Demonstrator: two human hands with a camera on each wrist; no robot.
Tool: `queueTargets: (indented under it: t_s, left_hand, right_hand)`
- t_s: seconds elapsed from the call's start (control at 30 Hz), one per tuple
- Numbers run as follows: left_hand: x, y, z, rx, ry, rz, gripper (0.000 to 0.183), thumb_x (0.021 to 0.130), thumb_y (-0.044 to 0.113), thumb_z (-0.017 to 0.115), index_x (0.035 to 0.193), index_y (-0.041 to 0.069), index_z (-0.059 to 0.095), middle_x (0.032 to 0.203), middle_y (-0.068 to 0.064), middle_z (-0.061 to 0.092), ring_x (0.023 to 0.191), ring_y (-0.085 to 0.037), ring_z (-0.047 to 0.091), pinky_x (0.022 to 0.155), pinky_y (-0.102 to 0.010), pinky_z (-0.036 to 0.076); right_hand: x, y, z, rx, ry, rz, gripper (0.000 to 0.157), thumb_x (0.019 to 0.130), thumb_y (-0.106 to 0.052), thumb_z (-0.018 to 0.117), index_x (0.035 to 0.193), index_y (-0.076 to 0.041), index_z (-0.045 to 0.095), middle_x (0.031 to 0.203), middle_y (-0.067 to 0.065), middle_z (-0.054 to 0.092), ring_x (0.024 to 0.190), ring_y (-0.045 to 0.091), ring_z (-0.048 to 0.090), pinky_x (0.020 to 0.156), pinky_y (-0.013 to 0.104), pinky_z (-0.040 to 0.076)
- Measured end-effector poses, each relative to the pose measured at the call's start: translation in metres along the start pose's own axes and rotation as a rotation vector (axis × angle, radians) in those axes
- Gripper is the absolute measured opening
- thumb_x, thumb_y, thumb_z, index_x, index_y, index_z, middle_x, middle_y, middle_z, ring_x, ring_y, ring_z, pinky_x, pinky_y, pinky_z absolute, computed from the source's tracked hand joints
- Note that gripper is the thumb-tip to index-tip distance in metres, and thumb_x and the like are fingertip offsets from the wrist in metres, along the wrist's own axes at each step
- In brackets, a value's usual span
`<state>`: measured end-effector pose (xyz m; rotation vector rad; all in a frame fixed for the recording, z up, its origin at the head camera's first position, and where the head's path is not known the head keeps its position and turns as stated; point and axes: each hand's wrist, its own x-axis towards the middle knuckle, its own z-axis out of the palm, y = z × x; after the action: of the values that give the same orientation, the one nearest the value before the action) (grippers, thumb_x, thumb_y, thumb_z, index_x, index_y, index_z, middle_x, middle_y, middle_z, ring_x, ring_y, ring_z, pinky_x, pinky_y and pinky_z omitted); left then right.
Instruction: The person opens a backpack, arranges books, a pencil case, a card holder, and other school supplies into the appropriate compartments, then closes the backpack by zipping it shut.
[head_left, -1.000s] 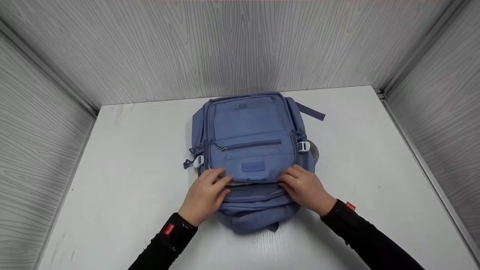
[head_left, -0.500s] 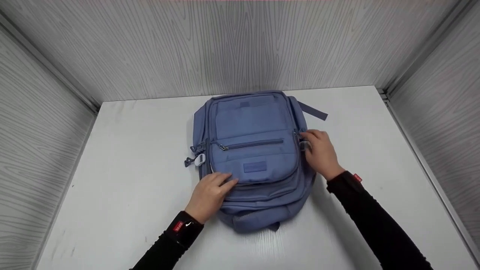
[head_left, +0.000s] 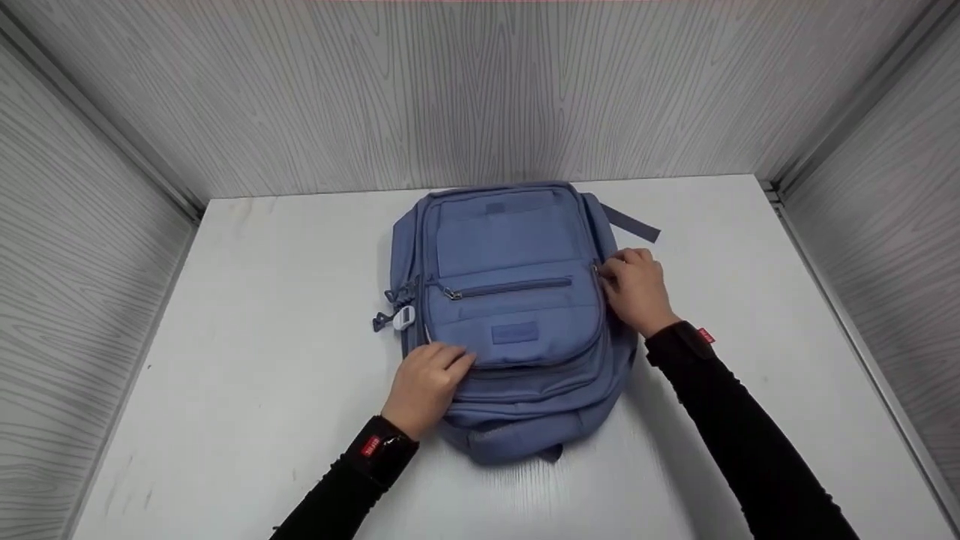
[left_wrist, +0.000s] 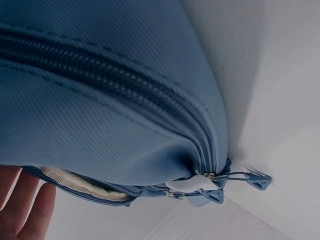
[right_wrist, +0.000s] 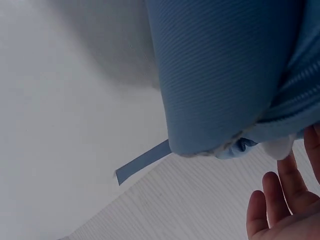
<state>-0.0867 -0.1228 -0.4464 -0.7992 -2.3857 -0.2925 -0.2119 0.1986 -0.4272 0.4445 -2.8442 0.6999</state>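
Observation:
A blue backpack (head_left: pixel 517 311) lies front up on the white table, its top toward the back panel. My left hand (head_left: pixel 425 386) holds the lower left edge of its front pocket; the left wrist view shows the pocket's beige lining (left_wrist: pixel 82 185) through a gap near the fingers (left_wrist: pixel 37 210). On the other side, my right hand (head_left: pixel 637 289) pinches at the zipper pull (head_left: pixel 596 268) beside the front pocket. That pinch is out of sight in the right wrist view, where the other fingers (right_wrist: pixel 275 200) extend below the bag.
Beside the bag's left edge hang cord zipper pulls (head_left: pixel 381 322) and a white buckle (head_left: pixel 404 318). A loose strap (head_left: pixel 634 223) sticks out at the upper right. Grey wood-grain panels (head_left: pixel 480 97) stand behind and at both sides of the white table (head_left: pixel 285 300).
My right hand has moved up from the pocket's lower right edge to its right side zipper. The front flap now lies flatter over the opening. My left hand stays at the lower left.

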Motion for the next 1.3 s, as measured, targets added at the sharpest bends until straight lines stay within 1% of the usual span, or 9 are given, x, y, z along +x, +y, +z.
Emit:
queueTargets:
  t_s: [0.13, 0.3, 0.4, 0.53, 0.63, 0.73, 0.93, 1.0, 1.3]
  left_hand:
    - [0.001, -0.001, 0.003, 0.017, 0.021, 0.017, 0.018, 0.076, 0.009, 0.073, 0.093, 0.012, 0.078, 0.086, 0.0, 0.073, 0.079, -0.017, 0.066, 0.071, -0.031, 0.055]
    - [0.002, -0.001, 0.004, 0.017, 0.027, 0.017, 0.019, 0.075, 0.009, 0.073, 0.092, 0.013, 0.079, 0.085, 0.001, 0.073, 0.077, -0.017, 0.065, 0.07, -0.03, 0.054]
    - [0.002, -0.001, 0.004, 0.008, 0.029, 0.017, 0.019, 0.075, 0.009, 0.073, 0.092, 0.013, 0.079, 0.086, 0.001, 0.073, 0.078, -0.016, 0.065, 0.071, -0.03, 0.055]
    - [0.001, -0.002, 0.003, -0.001, 0.036, 0.014, 0.02, 0.075, 0.008, 0.073, 0.093, 0.012, 0.079, 0.087, 0.001, 0.074, 0.08, -0.016, 0.066, 0.071, -0.029, 0.056]
    - [0.0, -0.002, 0.004, -0.012, 0.042, 0.014, 0.021, 0.075, 0.006, 0.073, 0.094, 0.011, 0.079, 0.088, 0.001, 0.074, 0.081, -0.016, 0.066, 0.071, -0.028, 0.056]
    - [-0.001, -0.002, 0.004, -0.024, 0.052, 0.015, 0.022, 0.074, 0.004, 0.074, 0.094, 0.01, 0.079, 0.088, 0.0, 0.074, 0.081, -0.016, 0.066, 0.073, -0.027, 0.057]
    - [-0.001, -0.003, 0.007, -0.035, 0.09, 0.022, 0.019, 0.074, 0.003, 0.076, 0.092, 0.009, 0.079, 0.086, -0.001, 0.074, 0.078, -0.016, 0.065, 0.072, -0.025, 0.056]
    - [-0.001, -0.003, 0.008, -0.042, 0.097, 0.023, 0.018, 0.075, 0.002, 0.076, 0.091, 0.009, 0.079, 0.086, -0.001, 0.074, 0.078, -0.017, 0.065, 0.072, -0.025, 0.056]
    - [-0.001, -0.003, 0.008, -0.084, 0.098, 0.013, 0.019, 0.075, 0.002, 0.076, 0.092, 0.009, 0.08, 0.087, -0.002, 0.074, 0.08, -0.018, 0.065, 0.073, -0.026, 0.057]
  right_hand:
    - [-0.014, -0.002, -0.012, -0.034, -0.022, -0.031, 0.007, 0.09, -0.008, 0.067, 0.089, -0.001, 0.068, 0.096, 0.019, 0.069, 0.102, 0.04, 0.056, 0.097, 0.06, 0.036]
    - [-0.04, -0.008, -0.023, -0.052, -0.043, -0.061, 0.009, 0.088, -0.008, 0.07, 0.081, -0.005, 0.066, 0.077, 0.013, 0.067, 0.085, 0.034, 0.059, 0.096, 0.058, 0.036]
    - [-0.058, -0.014, -0.025, -0.04, -0.048, -0.04, 0.011, 0.086, -0.008, 0.071, 0.078, -0.006, 0.064, 0.072, 0.011, 0.064, 0.077, 0.032, 0.057, 0.094, 0.057, 0.037]
    - [-0.081, -0.025, -0.025, 0.01, -0.037, 0.011, 0.015, 0.084, -0.007, 0.074, 0.075, -0.007, 0.061, 0.069, 0.009, 0.062, 0.074, 0.029, 0.055, 0.089, 0.054, 0.036]
    - [-0.096, -0.034, -0.023, 0.037, -0.008, 0.031, 0.019, 0.081, -0.005, 0.075, 0.074, -0.008, 0.058, 0.068, 0.007, 0.061, 0.072, 0.026, 0.054, 0.085, 0.051, 0.036]
    - [-0.107, -0.044, -0.019, 0.038, 0.034, 0.022, 0.023, 0.08, -0.001, 0.076, 0.072, -0.01, 0.056, 0.066, 0.004, 0.059, 0.07, 0.022, 0.052, 0.081, 0.047, 0.036]
    - [-0.121, -0.068, -0.006, -0.035, 0.166, -0.096, 0.03, 0.073, 0.001, 0.079, 0.069, -0.01, 0.051, 0.064, 0.002, 0.058, 0.068, 0.022, 0.053, 0.076, 0.045, 0.038]
    - [-0.124, -0.078, -0.001, -0.043, 0.19, -0.141, 0.03, 0.07, 0.001, 0.08, 0.069, -0.01, 0.052, 0.065, 0.002, 0.061, 0.068, 0.022, 0.055, 0.075, 0.044, 0.039]
    - [-0.127, -0.128, 0.027, -0.006, 0.174, -0.249, 0.034, 0.068, -0.002, 0.085, 0.069, -0.012, 0.052, 0.064, -0.001, 0.055, 0.065, 0.015, 0.05, 0.072, 0.037, 0.039]
